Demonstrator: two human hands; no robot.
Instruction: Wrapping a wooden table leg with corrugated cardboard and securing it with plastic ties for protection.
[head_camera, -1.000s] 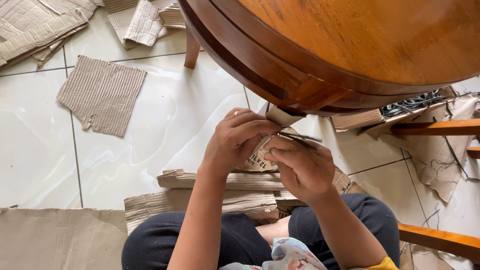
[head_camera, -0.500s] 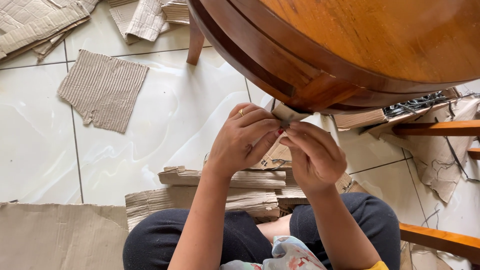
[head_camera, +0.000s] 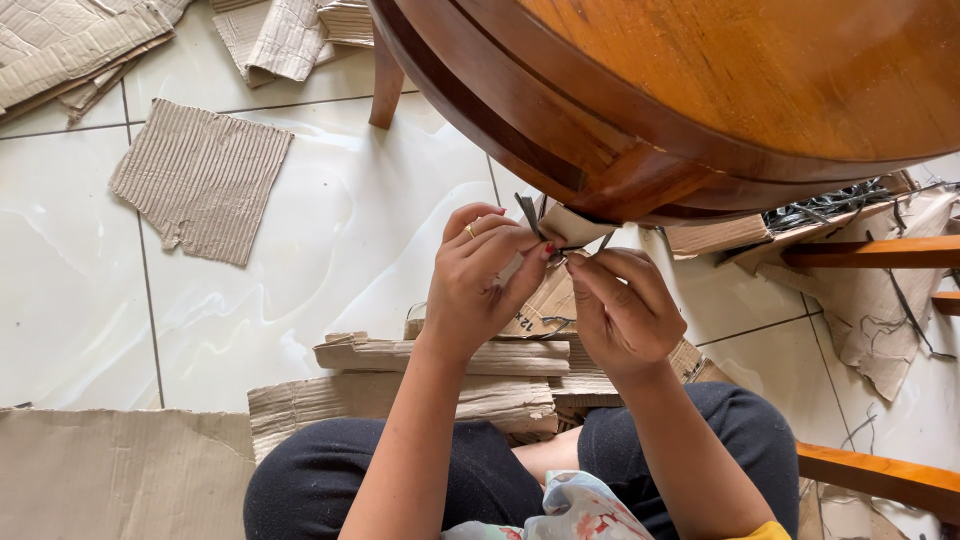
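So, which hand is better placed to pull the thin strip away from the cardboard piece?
Probably the right hand: its fingertips pinch the thin strip at the cardboard piece. The left hand grips the piece itself, so it seems better suited to steadying it.

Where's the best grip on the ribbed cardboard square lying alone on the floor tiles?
Probably at a bare edge or corner of the cardboard square, coming from above and sliding fingers under: it lies flat on the tile floor, apart from the other scraps.
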